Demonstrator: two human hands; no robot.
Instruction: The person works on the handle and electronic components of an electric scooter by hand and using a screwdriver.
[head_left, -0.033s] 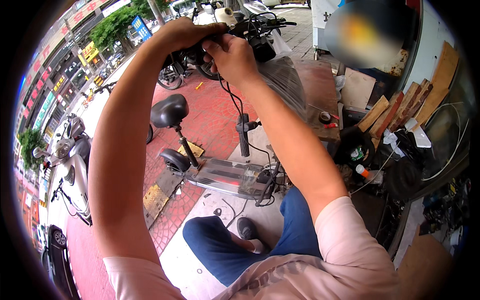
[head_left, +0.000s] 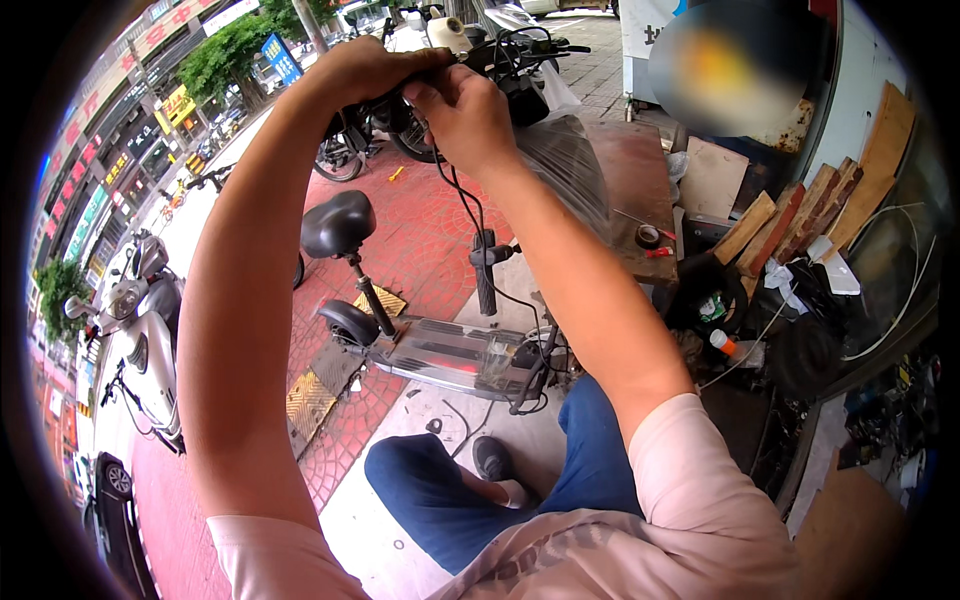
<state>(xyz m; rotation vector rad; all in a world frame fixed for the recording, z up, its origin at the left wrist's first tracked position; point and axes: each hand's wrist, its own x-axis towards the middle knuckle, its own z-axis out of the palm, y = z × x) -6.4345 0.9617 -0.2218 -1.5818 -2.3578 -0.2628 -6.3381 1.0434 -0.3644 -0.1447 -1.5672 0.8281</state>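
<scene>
Both of my hands are raised together at the top of the view, fingertips meeting. My left hand reaches over from the left, its fingers closed and pointing right. Just below and right of it, my right hand is closed in a pinch. Whatever sits between the fingers is small and hidden. Black cables hang from beneath the hands, down past a black handlebar grip, toward the front of an electric scooter. The scooter has a black saddle on a post and stands beyond my knees.
On the right, a worktop carries a tape roll and clear plastic sheeting. Wood planks lean beside tyres and clutter. Parked bikes stand behind my hands; a white motor scooter is at left.
</scene>
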